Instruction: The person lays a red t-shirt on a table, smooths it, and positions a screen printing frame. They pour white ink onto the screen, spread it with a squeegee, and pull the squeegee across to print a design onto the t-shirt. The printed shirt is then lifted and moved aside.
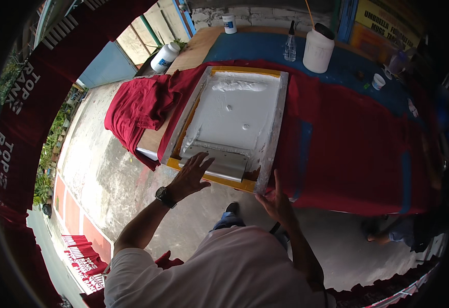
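Observation:
A screen-printing frame (277, 118) with yellowish tape inside its edges lies on dark red cloth (347, 149) spread over the table. White ink (214, 110) coats its mesh, thicker in a ridge at the far end, with two small round lumps in the middle. A metal squeegee (227, 165) rests across the near end, ink along its far side. My left hand (188, 179), a watch on its wrist, is open with fingers spread over the squeegee's left end; whether it touches cannot be made out. My right hand (278, 204) is open at the frame's near right corner, index finger stretched out.
Crumpled red fabric (137, 105) hangs off the table's left side. Along the back stand a large white jar (318, 50), a clear bottle (290, 46), white tubs (165, 57) and a small cup (378, 81). Printed red cloths (14, 149) hang at the left. Someone's leg (401, 233) shows at right.

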A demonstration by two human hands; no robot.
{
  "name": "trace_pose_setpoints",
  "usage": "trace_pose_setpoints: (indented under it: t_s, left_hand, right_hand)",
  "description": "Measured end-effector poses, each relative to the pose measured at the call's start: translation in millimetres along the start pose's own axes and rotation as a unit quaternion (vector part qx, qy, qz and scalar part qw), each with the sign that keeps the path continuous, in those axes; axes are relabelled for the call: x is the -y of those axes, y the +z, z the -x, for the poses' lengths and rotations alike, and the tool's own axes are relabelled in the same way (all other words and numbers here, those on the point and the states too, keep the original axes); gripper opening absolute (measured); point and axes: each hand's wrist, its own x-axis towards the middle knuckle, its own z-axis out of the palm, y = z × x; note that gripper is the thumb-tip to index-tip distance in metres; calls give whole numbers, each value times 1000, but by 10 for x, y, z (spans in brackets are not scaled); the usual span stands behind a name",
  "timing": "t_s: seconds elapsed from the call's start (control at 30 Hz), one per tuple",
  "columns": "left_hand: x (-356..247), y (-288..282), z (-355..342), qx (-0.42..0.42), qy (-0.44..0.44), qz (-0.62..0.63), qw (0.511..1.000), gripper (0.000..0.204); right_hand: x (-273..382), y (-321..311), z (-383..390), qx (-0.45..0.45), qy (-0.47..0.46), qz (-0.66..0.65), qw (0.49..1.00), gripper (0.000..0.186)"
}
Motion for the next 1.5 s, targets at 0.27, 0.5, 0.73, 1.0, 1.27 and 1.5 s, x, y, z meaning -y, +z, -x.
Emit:
trace_pose_setpoints:
  t_s: [0.27,0.5,0.73,1.0,1.27,1.5]
  left_hand:
    - [661,122,-459,93,172,14,981,85]
    - [657,126,-800,67,135,-53,987,60]
    - [789,-386,-1173,40,153,92,983,66]
    - [385,-403,-595,5,118,40,992,54]
    - [242,139,-253,-63,85,21,994,60]
    - [450,337,-859,-76,52,-9,996,67]
  right_hand:
    - [275,391,-66,-78,123,3,989,106]
    - [250,626,-231,-99,17,7,995,108]
    - [199,637,-253,-117,6,80,990,107]
    - [182,611,-258,-86,72,-19,994,111]
    - [282,595,-282,-90,94,-2,992,110]
    - [359,552,-314,-72,169,-25,983,109]
